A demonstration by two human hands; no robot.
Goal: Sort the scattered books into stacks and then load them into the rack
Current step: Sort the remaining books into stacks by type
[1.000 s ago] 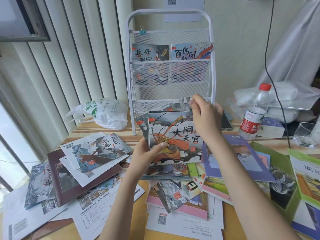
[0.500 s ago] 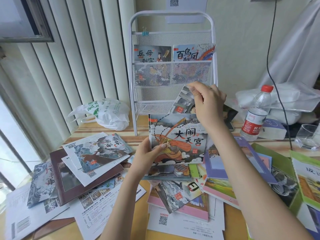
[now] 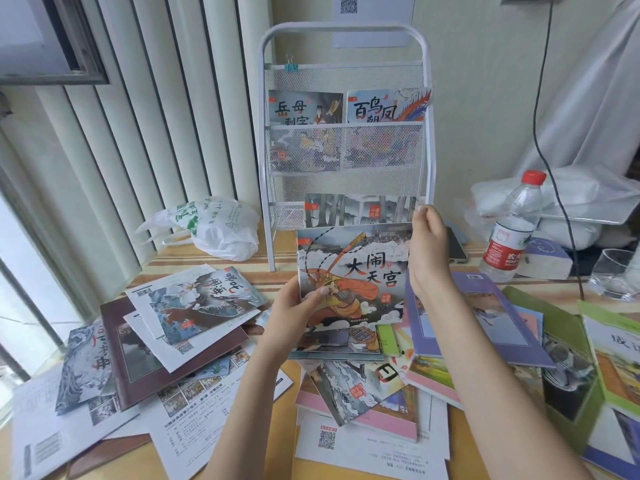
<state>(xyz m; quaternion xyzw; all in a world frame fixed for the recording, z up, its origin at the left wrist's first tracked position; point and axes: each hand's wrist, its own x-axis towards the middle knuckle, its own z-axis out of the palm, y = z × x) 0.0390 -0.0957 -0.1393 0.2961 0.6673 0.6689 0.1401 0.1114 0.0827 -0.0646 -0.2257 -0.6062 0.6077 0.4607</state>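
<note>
Fingers (image 3: 420,216) of the right hand (image 3: 429,251) were curled over the top corner of a grey picture book (image 3: 356,209), which was held upright before the bottom shelf of the white wire rack (image 3: 346,157).

A second book, the monkey-king book (image 3: 349,271), was gripped at its lower left corner by the left hand (image 3: 294,306), thumb on the cover, just above the loose books (image 3: 194,306) scattered on the table (image 3: 221,268). Two books were already seated in the upper shelf. A slip was judged possible: thin covers pinched at one corner could bend against the shelf's front mesh, and a plastic bottle (image 3: 512,230) stood close to the right.
</note>
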